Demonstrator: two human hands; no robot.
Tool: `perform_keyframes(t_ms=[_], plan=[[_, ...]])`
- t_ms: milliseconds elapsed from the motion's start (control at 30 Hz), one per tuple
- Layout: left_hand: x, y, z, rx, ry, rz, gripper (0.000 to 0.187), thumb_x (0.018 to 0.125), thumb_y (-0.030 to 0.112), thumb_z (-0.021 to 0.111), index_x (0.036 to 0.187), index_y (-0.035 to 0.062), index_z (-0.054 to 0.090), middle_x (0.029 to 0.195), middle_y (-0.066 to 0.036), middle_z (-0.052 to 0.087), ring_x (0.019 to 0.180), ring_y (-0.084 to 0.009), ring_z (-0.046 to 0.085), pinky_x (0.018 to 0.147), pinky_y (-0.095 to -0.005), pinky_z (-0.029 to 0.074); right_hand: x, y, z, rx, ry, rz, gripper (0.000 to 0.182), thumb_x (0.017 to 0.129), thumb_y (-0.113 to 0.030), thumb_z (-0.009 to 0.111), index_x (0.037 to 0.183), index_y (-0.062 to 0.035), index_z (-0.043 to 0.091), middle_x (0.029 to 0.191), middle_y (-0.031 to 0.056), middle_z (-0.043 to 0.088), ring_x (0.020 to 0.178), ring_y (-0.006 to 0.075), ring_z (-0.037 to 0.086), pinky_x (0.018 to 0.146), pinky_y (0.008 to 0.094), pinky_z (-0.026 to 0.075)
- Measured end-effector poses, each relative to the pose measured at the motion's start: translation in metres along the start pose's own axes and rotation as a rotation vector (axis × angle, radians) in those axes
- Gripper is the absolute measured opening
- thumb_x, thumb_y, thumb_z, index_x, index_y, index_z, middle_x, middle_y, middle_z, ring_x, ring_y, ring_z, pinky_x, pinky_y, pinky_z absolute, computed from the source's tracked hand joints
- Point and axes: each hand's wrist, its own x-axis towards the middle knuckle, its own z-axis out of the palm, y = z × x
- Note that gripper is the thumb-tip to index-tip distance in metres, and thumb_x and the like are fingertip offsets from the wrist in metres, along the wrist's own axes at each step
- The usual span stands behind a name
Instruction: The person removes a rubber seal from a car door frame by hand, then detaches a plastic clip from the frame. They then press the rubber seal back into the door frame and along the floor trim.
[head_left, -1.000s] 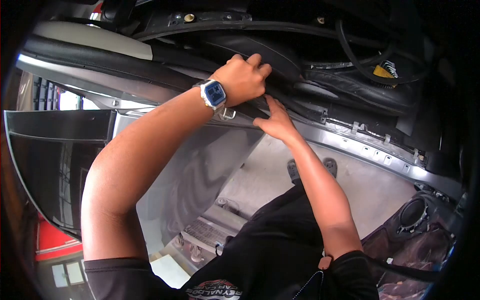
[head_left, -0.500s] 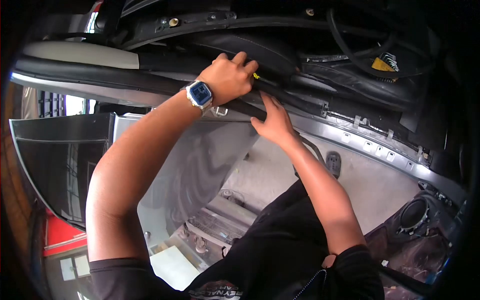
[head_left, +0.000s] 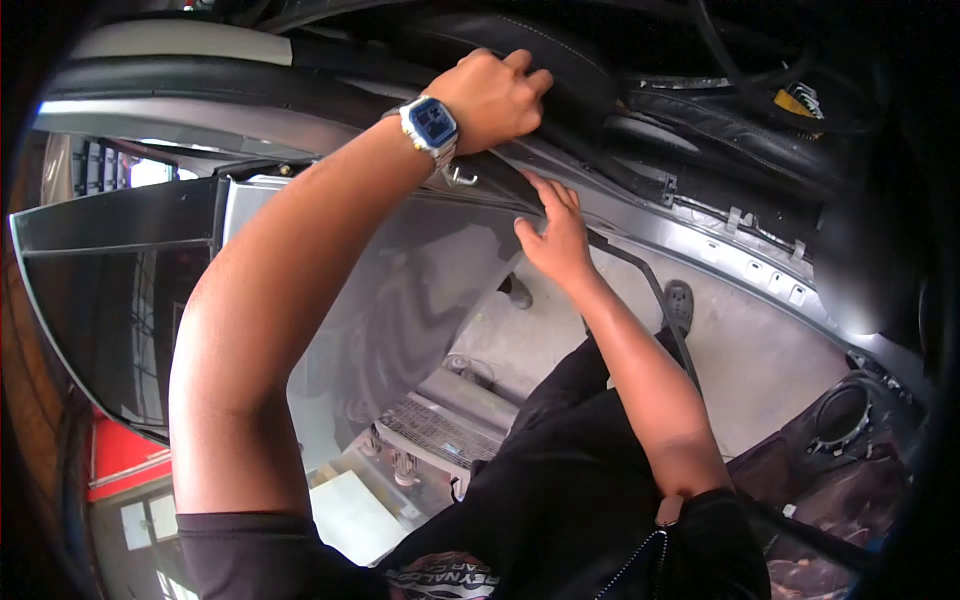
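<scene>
A person in a black shirt reaches into the open doorway of a car, where a dark strip (head_left: 648, 268) passes at the right hand (head_left: 558, 240) and hangs beside that forearm, just off the outer edge of the silver sill (head_left: 745, 258). The right fingers lie extended with the thumb apart; the left hand (head_left: 495, 100), its wrist bearing a metal watch (head_left: 434, 122), has fingers curled over the dark trim. Whether either set grips cannot be told, as the undersides are hidden. A metal loop (head_left: 460, 177) juts just below the watch. A silver door (head_left: 400, 285) stands between the left arm and the floor (head_left: 765, 370); a panel (head_left: 820, 510) with a round opening fills the lower right corner. Inside the car, a yellow holder (head_left: 797, 104) carries slim metal tools, too small to count. Below the door, a pale box (head_left: 346, 464) appears to hold a white sheet (head_left: 357, 517), partly cut off by the shirt. A grey shoe (head_left: 678, 305) shows beyond the right forearm; the upper interior fades into black
</scene>
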Motion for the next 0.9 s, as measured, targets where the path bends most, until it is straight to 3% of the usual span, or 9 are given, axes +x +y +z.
perform_keyframes(t_ms=[167,200,233,300,367,467,600,700,900], plan=[[0.003,0.005,0.004,-0.041,0.072,-0.039,0.013,0.083,0.023,0.075,0.092,0.0152,0.079,0.114,-0.002,0.070,0.106,-0.0223,0.068,0.074,-0.0335,0.061,-0.013,0.031,0.016,0.080,0.022,0.066,0.049,0.090,-0.021,0.071,0.135,-0.0070,0.060,0.127,0.0160,0.064,0.124,0.0383,0.055,0.106,0.0439,0.044],[0.004,0.012,0.004,-0.024,0.164,-0.075,0.014,0.082,0.028,0.077,0.090,0.0167,0.079,0.103,0.000,0.071,0.101,-0.0215,0.069,0.074,-0.0339,0.060,-0.017,0.030,0.015,0.064,0.034,0.061,0.045,0.091,-0.025,0.071,0.131,-0.0058,0.062,0.127,0.0169,0.064,0.122,0.0384,0.057,0.106,0.0443,0.044],[0.000,0.021,-0.016,-0.269,0.225,-0.096,0.022,0.081,0.026,0.072,0.082,0.0053,0.078,0.097,-0.009,0.070,0.095,-0.0249,0.068,0.070,-0.0373,0.059,-0.020,0.030,0.015,0.055,0.042,0.068,0.045,0.091,-0.025,0.071,0.131,-0.0058,0.062,0.127,0.0169,0.064,0.122,0.0384,0.057,0.106,0.0443,0.044],[0.001,0.062,-0.010,-0.282,0.483,-0.063,0.015,0.079,0.030,0.078,0.087,0.0168,0.077,0.097,0.002,0.070,0.098,-0.0208,0.069,0.069,-0.0331,0.059,-0.028,0.038,0.019,0.006,0.086,0.009,0.046,0.092,-0.032,0.072,0.128,-0.0051,0.062,0.125,0.0202,0.063,0.120,0.0375,0.058,0.100,0.0440,0.048],[-0.014,0.124,-0.021,-0.455,0.619,-0.138,0.012,0.072,0.024,0.077,0.079,0.0164,0.071,0.089,0.001,0.064,0.091,-0.0191,0.067,0.060,-0.0318,0.056,-0.037,0.035,0.015,-0.155,0.101,-0.016,0.046,0.095,-0.035,0.072,0.128,-0.0050,0.061,0.123,0.0215,0.065,0.118,0.0375,0.060,0.093,0.0436,0.052],[-0.042,0.229,0.013,-0.880,1.089,-0.311,0.018,0.073,0.016,0.073,0.091,0.0144,0.072,0.088,-0.001,0.060,0.080,-0.0183,0.060,0.055,-0.0301,0.050,-0.036,0.008,0.005,-0.216,0.163,0.191,0.032,0.102,-0.023,0.065,0.127,-0.0029,0.058,0.101,0.0073,0.063,0.097,0.0171,0.059,0.084,0.0335,0.049],[-0.077,0.319,0.092,-1.671,0.959,-0.766,0.030,0.087,-0.004,0.061,0.111,0.0076,0.073,0.085,-0.008,0.061,0.067,-0.0234,0.058,0.059,-0.0325,0.050,-0.038,0.053,-0.032,-0.097,0.183,-0.035,0.027,0.106,-0.022,0.058,0.124,-0.0025,0.054,0.101,0.0035,0.059,0.094,0.0109,0.054,0.086,0.0282,0.045],[-0.079,0.351,0.146,-1.896,0.886,-0.913,0.031,0.094,-0.005,0.058,0.122,0.0046,0.067,0.109,-0.009,0.062,0.076,-0.0166,0.057,0.074,-0.0293,0.049,-0.032,0.048,-0.043,-0.140,0.193,-0.085,0.030,0.109,-0.030,0.053,0.123,-0.0036,0.052,0.099,0.0024,0.056,0.091,0.0109,0.051,0.085,0.0273,0.043],[-0.049,0.367,0.180,-2.245,0.924,-0.800,0.046,0.093,-0.006,0.057,0.136,0.0084,0.058,0.120,-0.002,0.061,0.078,-0.0072,0.045,0.075,-0.0245,0.044,-0.023,0.072,-0.054,-0.144,0.113,-0.162,0.047,0.111,-0.045,0.044,0.132,-0.0022,0.048,0.093,0.0050,0.048,0.088,0.0149,0.045,0.085,0.0310,0.040]])
